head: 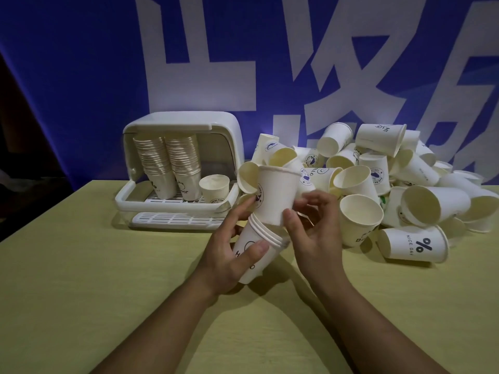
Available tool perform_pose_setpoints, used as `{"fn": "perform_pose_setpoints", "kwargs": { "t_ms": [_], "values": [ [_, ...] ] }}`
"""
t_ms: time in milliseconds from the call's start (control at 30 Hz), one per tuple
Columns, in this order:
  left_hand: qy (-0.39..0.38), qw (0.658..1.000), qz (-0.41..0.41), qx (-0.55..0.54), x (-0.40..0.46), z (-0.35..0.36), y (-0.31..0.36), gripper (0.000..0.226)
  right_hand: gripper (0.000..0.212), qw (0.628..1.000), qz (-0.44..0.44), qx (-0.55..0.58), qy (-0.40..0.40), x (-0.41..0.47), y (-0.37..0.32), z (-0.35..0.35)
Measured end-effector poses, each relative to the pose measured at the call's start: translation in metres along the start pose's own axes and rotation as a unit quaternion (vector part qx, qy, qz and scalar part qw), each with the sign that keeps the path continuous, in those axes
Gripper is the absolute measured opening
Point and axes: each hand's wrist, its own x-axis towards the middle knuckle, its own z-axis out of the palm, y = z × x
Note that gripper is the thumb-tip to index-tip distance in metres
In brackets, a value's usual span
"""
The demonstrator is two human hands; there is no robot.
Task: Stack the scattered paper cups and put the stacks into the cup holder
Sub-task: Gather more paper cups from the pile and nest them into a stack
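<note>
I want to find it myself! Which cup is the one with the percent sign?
Look at the big cup pile on the table's right side. At its front edge, nearest the person, one cup lies on its side. Only it shows a bold % and NICE DAY.

Looks like a staged booth or promotional stand rather than a home. Hung right behind the table's far edge: a blue banner with huge white characters. On the plain yellow-green table, only a white cup holder near the far edge and a heap of printed paper cups toward the far right corner.
</note>
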Motion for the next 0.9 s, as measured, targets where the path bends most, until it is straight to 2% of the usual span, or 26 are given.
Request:
{"fn": "perform_pose_setpoints", "kwargs": {
  "t_ms": [67, 133, 267, 333, 467, 567, 700, 800, 900],
  "values": [
    [0.007, 1.000, 0.003, 0.000, 0.001, 0.000, 0.000, 0.073, 0.058, 1.000, 0.007, 0.000, -0.018, 0.000, 0.000, -0.002],
    [0.019, 1.000, 0.007, -0.001, 0.000, 0.000, -0.001, 0.068, 0.063, 0.998, 0.022, -0.024, -0.046, 0.000, 0.001, -0.001],
    [0.056, 0.998, 0.006, -0.026, 0.001, 0.000, -0.003, 0.071, 0.030, 0.996, -0.013, -0.070, -0.053, 0.000, 0.003, -0.002],
    [0.074, 0.996, 0.003, -0.049, 0.002, -0.002, -0.005, 0.071, 0.022, 0.994, -0.034, -0.085, -0.055, -0.002, 0.004, -0.003],
    [0.092, 0.994, -0.003, -0.052, 0.005, -0.002, -0.007, 0.056, 0.019, 0.993, -0.022, -0.100, -0.054, -0.001, 0.003, -0.003],
    [0.092, 0.994, -0.003, -0.050, 0.004, 0.003, -0.003, 0.055, 0.012, 0.995, -0.001, -0.090, -0.045, 0.005, -0.004, -0.006],
    [0.068, 0.996, -0.008, -0.058, -0.003, 0.012, 0.005, 0.057, 0.021, 0.996, 0.053, -0.065, -0.019, 0.018, -0.031, -0.026],
    [0.054, 0.996, -0.010, -0.076, -0.005, 0.025, 0.019, 0.057, 0.021, 0.995, 0.018, -0.098, -0.018, 0.020, -0.052, -0.065],
    [0.021, 0.996, 0.006, -0.084, -0.003, 0.045, 0.038, 0.055, 0.017, 0.981, -0.009, -0.191, 0.023, 0.017, -0.054, -0.117]
  ]
}}
